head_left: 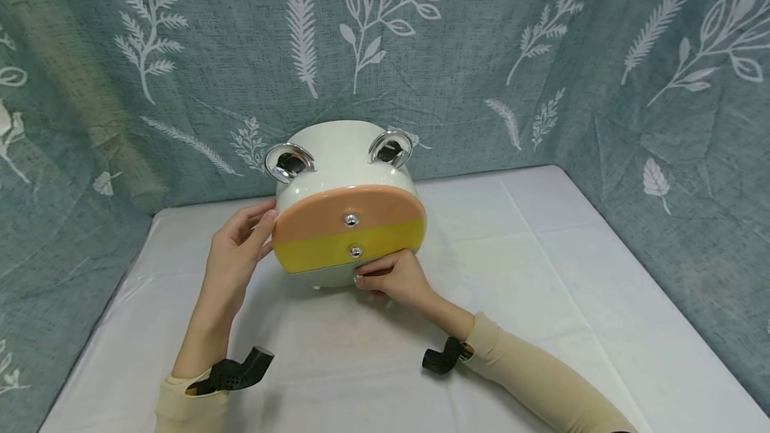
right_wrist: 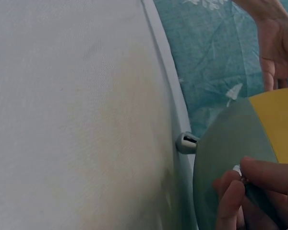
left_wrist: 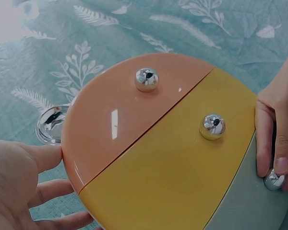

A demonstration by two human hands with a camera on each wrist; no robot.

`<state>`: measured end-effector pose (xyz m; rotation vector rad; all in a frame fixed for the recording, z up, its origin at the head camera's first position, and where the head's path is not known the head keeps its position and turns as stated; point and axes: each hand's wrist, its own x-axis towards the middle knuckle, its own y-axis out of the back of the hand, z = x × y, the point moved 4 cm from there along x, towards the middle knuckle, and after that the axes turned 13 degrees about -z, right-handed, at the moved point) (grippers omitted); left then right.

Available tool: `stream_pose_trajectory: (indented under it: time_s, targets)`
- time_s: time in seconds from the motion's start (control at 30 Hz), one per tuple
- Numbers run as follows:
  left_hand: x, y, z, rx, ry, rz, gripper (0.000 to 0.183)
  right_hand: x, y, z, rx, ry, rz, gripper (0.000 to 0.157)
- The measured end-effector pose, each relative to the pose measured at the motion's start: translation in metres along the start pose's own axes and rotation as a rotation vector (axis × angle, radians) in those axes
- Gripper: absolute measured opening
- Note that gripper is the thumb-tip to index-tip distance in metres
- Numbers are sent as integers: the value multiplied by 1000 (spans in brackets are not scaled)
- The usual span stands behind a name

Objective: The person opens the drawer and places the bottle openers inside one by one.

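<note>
A white rounded drawer box (head_left: 333,146) stands on the table, its front split into an orange drawer (head_left: 319,212), a yellow drawer (head_left: 319,249) and a green drawer (right_wrist: 221,143). Each drawer has a silver knob; all three fronts look flush. My right hand (head_left: 400,279) pinches the green drawer's knob (left_wrist: 274,181) between thumb and fingers, covering part of it. Against the box's left side rests my left hand (head_left: 237,242), its fingers spread and fairly straight, the thumb near the front edge. Two shiny chrome-rimmed rings (head_left: 290,163) stick up from the box's top like eyes.
A white cloth (head_left: 517,366) covers the table. Behind and beside it hangs a blue-green curtain (head_left: 469,72) with white leaf prints. Black camera mounts (head_left: 237,371) sit on both wrists. A small foot (right_wrist: 186,143) shows beneath the box.
</note>
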<state>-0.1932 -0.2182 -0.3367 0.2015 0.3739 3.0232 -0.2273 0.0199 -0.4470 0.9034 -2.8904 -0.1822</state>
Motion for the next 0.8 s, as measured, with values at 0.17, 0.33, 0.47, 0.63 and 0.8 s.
stream_pose_trajectory:
  time_s: [0.17, 0.33, 0.47, 0.63, 0.8]
  targets:
    - [-1, 1, 0, -12, -8, -8, 54, -1, 0, 0, 3, 13, -25, 13]
    - [-1, 2, 0, -5, 3, -23, 54, -12, 1, -6, -15, -23, -194, 26]
    - [-3, 4, 0, 8, 14, -45, 55, -31, 7, -21, -101, -55, -353, 33]
    - [-8, 2, 1, 32, -1, -71, 55, -60, 31, -46, -339, 2, -269, 19]
    - [-19, 1, -6, 209, -21, -35, 55, -86, 62, -69, -517, 41, -41, 14]
